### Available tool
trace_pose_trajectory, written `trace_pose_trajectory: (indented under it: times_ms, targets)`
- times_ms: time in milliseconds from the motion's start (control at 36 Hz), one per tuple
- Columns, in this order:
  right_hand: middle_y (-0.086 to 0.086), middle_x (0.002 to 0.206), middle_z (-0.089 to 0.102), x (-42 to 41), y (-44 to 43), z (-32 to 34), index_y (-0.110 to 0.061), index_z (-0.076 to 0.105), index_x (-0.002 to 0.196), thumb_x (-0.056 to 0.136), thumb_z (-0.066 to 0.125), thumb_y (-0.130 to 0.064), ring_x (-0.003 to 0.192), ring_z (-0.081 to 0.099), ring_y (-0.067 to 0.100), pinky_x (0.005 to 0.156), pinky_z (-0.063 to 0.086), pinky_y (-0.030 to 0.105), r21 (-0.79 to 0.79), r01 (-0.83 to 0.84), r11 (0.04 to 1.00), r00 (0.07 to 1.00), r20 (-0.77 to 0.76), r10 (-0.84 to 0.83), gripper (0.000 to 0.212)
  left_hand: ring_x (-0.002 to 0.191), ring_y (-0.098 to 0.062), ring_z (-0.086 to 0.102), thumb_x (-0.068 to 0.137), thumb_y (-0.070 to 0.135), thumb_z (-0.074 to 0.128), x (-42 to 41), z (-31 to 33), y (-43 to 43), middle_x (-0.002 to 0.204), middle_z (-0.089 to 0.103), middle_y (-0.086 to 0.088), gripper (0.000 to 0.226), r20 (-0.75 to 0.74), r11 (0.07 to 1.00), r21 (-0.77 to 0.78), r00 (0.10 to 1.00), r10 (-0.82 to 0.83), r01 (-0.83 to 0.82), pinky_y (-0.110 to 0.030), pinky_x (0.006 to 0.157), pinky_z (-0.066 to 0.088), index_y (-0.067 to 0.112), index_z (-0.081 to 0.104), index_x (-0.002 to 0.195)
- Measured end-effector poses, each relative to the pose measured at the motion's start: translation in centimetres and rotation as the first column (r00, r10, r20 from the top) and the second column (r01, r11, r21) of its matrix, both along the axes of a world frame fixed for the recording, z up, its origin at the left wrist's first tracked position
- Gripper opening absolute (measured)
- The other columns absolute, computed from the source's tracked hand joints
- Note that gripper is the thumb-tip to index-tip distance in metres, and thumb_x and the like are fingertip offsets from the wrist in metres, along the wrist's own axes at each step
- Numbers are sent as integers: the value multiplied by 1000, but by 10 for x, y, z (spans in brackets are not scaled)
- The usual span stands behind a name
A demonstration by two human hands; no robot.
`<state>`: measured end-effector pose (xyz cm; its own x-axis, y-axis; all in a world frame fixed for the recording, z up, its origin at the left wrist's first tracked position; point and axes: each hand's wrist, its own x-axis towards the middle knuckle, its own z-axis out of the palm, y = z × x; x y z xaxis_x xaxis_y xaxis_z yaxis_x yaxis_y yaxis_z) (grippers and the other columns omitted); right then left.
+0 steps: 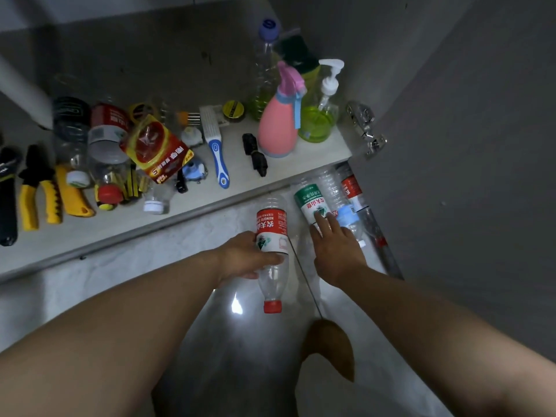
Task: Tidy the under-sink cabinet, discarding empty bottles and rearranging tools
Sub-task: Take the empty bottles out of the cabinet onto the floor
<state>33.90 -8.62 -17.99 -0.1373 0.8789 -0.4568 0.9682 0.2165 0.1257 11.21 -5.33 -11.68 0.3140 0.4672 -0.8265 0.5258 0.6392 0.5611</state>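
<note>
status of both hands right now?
Left hand: closed around the red-label bottle.
Right hand: open, straight fingers touching the green-label bottle.

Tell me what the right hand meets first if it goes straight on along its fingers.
The green-labelled bottle lying just ahead: the right hand aims its straight fingers at the label, fingertips touching it or nearly so. The red-labelled bottle gripped by the left hand lies off that line.

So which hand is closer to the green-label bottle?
Right. The right hand touches the green-label bottle with its fingertips; the left hand, off to its left, grips the red-label bottle.
</note>
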Motion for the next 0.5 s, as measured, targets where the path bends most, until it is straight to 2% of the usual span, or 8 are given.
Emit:
trace_pose_trajectory:
  times_ms: [194, 306, 361, 417, 444, 500]
  targets:
    - [11, 167, -1, -4, 7, 0, -9, 14, 158, 92, 58, -35, 154, 2, 36, 122, 21, 53, -62, 52, 997, 998, 39, -49, 83, 107, -19, 67, 82, 30, 83, 6, -5, 3, 119, 67, -2, 54, -21, 999, 25, 999, 30, -29, -36, 87, 61, 20, 57, 128]
    - [11, 167, 4, -7, 10, 4, -14, 20, 157, 92, 60, -37, 154, 3, 33, 123, 18, 52, -70, 95, 993, 995, -34, -98, 80, 109, -21, 66, 81, 30, 84, 8, -5, 4, 121, 66, -4, 55, -36, 998, 35, 998, 46, -45, -38, 87, 61, 20, 56, 127]
    - [11, 165, 17, -10, 7, 10, -16, 30, 153, 89, 63, -31, 153, 14, 32, 122, 23, 49, -9, 134, 991, 977, -165, -134, 73, 108, -20, 66, 82, 29, 83, 9, -4, 4, 121, 67, -4, 50, -28, 998, 36, 998, 50, -49, -37, 86, 61, 21, 57, 123]
    - [10, 153, 37, -13, 4, 14, -17, 39, 145, 87, 64, -23, 139, 37, 30, 113, 40, 46, 58, 174, 983, 921, -362, -142, 63, 108, -19, 66, 83, 28, 82, 9, -2, 4, 120, 67, -4, 43, -25, 998, 31, 998, 57, -57, -36, 86, 61, 23, 57, 118]
    - [7, 143, 44, -15, 2, 17, -19, 41, 139, 88, 63, -20, 127, 48, 27, 103, 48, 45, 44, 204, 978, 865, -476, -159, 56, 108, -19, 66, 84, 27, 81, 9, -2, 4, 121, 67, -4, 42, -28, 998, 28, 998, 64, -63, -37, 87, 61, 23, 57, 117]
    - [0, 123, 49, -21, -2, 23, -26, 38, 126, 95, 55, -22, 99, 59, 18, 82, 56, 41, -85, 263, 961, 702, -667, -251, 36, 109, -21, 66, 83, 26, 81, 9, -2, 5, 122, 66, -5, 49, -33, 996, 23, 996, 85, -84, -39, 89, 60, 19, 55, 125]
